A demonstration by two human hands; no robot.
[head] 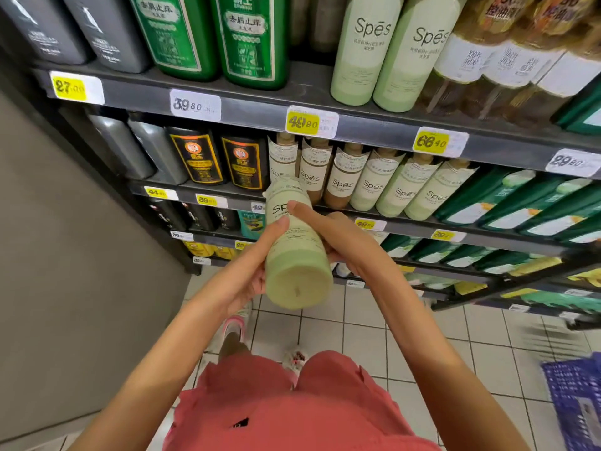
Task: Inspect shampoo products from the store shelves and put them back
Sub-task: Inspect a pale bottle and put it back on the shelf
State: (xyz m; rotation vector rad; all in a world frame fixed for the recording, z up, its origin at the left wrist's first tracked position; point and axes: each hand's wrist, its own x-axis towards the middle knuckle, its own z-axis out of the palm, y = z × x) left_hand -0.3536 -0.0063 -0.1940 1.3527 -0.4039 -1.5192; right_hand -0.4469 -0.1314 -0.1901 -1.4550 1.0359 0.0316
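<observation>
Both hands hold one pale green Spes shampoo bottle (294, 245) out in front of the shelves (357, 130), its flat base turned toward the camera and its top tilted away toward the rack. The left hand (250, 271) curls around the bottle's left side, thumb lying up along the label. The right hand (328, 232) wraps the right side from behind, with a finger stretched across the front over the printed brand name. Just beyond the hands, a row of matching Spes bottles (374, 183) stands on a shelf. Below the hands lies a white tiled floor (422, 346).
</observation>
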